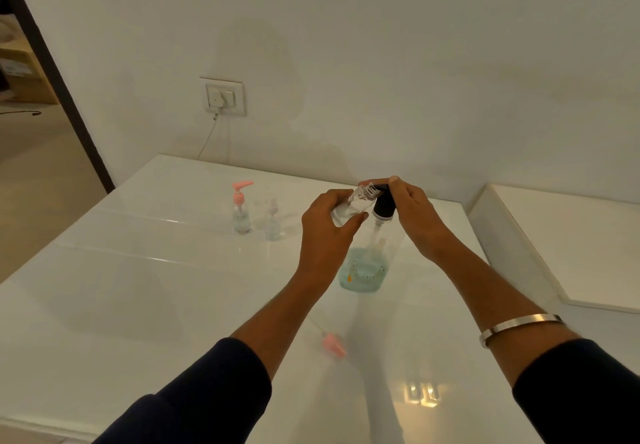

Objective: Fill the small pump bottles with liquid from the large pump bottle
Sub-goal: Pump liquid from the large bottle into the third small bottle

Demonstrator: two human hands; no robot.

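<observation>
My left hand [327, 227] grips a small clear bottle [353, 205], uncapped and tilted, with its threaded neck at the spout of the large bottle's black pump [384, 205]. My right hand [414, 217] rests on top of that pump head, fingers curled over it. The large clear bottle [363, 269] stands on the white table and holds a shallow layer of light blue liquid. A loose pink pump cap [333, 344] with its tube lies on the table near me.
Two small pump bottles stand at the back left: one with a pink pump [241, 209], one paler [273, 222]. The white glossy table [138, 288] meets the wall. A raised white surface [571, 243] lies to the right, a wall socket [223, 96] with cable behind.
</observation>
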